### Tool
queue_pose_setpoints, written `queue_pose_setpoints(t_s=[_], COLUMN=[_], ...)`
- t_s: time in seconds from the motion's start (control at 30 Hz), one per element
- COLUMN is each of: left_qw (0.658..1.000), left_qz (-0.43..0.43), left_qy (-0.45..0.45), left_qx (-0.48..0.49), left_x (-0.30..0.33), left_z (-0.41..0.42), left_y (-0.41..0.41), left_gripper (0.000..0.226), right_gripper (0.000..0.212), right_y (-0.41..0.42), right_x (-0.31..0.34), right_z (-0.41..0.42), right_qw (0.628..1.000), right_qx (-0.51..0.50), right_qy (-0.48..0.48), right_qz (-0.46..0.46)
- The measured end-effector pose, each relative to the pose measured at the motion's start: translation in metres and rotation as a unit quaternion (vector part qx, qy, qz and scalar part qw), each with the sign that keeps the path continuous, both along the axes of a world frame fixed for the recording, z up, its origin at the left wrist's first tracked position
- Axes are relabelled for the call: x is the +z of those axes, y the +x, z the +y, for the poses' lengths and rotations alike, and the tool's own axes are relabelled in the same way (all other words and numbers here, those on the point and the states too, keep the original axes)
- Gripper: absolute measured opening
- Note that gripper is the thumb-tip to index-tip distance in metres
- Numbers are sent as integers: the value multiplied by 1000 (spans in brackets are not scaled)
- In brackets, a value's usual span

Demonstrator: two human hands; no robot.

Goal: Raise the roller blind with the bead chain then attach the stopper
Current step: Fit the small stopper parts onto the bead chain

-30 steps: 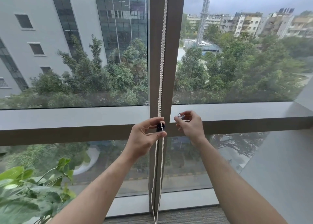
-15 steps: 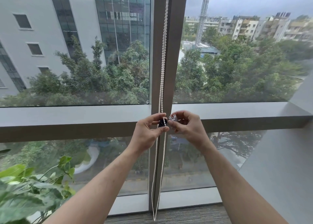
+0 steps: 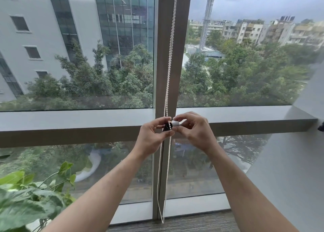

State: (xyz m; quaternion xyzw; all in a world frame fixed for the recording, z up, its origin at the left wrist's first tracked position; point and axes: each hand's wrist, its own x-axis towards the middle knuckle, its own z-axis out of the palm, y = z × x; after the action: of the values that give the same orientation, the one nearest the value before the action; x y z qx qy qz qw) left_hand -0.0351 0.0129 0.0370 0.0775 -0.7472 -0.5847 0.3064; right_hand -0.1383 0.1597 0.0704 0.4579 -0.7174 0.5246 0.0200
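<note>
The blind is out of view above, the glass clear, so raising looks done and the step in hand is fitting the stopper. The left hand [image 3: 154, 137] pinches a dark stopper piece [image 3: 167, 126] against the bead chain [image 3: 168, 70], which hangs in front of the brown window post [image 3: 172, 39] and loops down close to the floor. The right hand [image 3: 192, 129] holds a small pale cap [image 3: 175, 123] in curled fingertips, touching the dark piece from the right. Next, I judge, the two halves must be lined up around a bead and pressed shut without the chain slipping. A second ago the right hand was apart, to the right of the chain; since then it has closed in until the parts meet.
</note>
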Motion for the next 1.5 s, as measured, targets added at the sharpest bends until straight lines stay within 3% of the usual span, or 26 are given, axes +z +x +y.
queue_pose_setpoints(t_s=[0.23, 0.53, 0.77, 1.5], left_qw=[1000, 1000, 1000, 989], left_qz=[0, 3, 2, 27], left_qy=[-12, -1, 12, 99], left_qx=[-5, -13, -25, -107], left_x=[1, 3, 5, 13], left_z=[0, -1, 5, 8], left_y=[3, 9, 11, 21], left_gripper=[47, 44, 44, 45], right_gripper=[36, 23, 31, 30], right_y=[7, 16, 19, 21], right_x=[6, 15, 14, 21], right_z=[-1, -3, -5, 1], right_qw=[996, 986, 976, 980], right_qx=[23, 19, 15, 49], right_qy=[31, 38, 56, 39], right_qz=[85, 160, 209, 188])
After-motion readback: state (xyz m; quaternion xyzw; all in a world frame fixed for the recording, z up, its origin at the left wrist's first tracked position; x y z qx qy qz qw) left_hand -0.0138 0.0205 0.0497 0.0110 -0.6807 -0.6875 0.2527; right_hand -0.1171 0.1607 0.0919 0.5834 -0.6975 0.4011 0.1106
